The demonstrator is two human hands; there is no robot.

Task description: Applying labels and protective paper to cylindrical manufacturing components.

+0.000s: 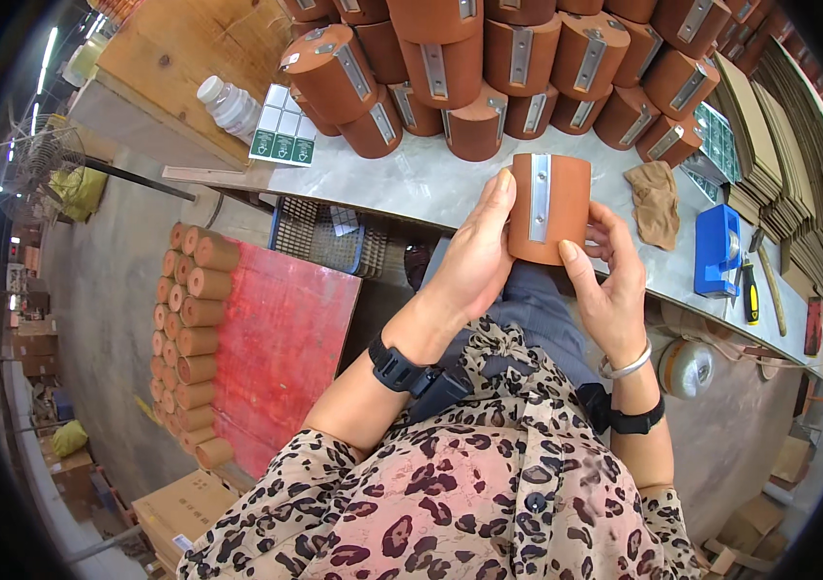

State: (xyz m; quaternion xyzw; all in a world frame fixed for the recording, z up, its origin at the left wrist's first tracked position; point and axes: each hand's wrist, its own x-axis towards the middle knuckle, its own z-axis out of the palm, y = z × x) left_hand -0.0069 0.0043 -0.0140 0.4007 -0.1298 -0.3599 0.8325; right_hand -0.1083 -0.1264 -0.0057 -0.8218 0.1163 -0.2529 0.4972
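Observation:
Between my hands, at the near edge of the grey table (pixel 387 184), is a reddish-brown cylinder (pixel 568 208) with a metal strip screwed down its side. My left hand (pixel 474 246) presses its palm and fingers along the left side. On the right, my right hand (pixel 616 275) curls its fingers round the edge, thumb on the lower front. Fingers behind the cylinder are partly hidden. Beyond it stand stacked cylinders of the same kind (pixel 524 56), many with metal strips. A crumpled brown cloth (pixel 655 205) lies right of my right hand.
On the table's right are a blue tape dispenser (pixel 716 253), a screwdriver (pixel 750 292), a hammer (pixel 772 285) and flat cardboard (pixel 774 140). At left are a label sheet (pixel 283 126) and a white bottle (pixel 230 106). Plain cylinders (pixel 199 314) line a red board (pixel 281 338) beside a basket (pixel 373 253).

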